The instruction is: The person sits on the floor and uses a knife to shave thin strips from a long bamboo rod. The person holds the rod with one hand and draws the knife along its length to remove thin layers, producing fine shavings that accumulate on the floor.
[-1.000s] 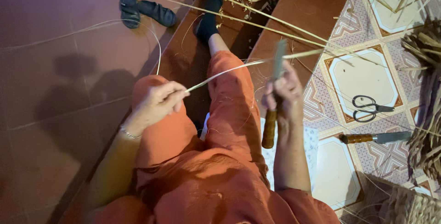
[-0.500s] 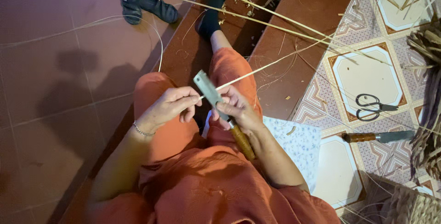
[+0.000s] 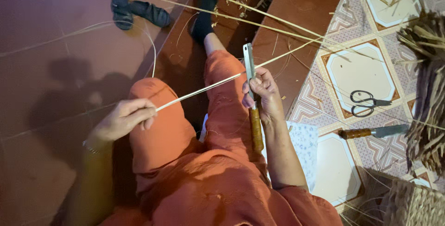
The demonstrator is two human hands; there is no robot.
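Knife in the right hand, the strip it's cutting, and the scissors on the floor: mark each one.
knife (image 3: 249, 64), head view, on the flat metal blade above the fingers.
strip (image 3: 199, 91), head view, mid-span between the two hands.
scissors (image 3: 362, 103), head view, between the black handle loops.

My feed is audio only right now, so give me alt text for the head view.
Seen from above, a seated person in orange clothes holds a knife upright in the right hand, blade against a thin pale strip whose other end the left hand pinches. Scissors and a second knife lie on the patterned tiles to the right.
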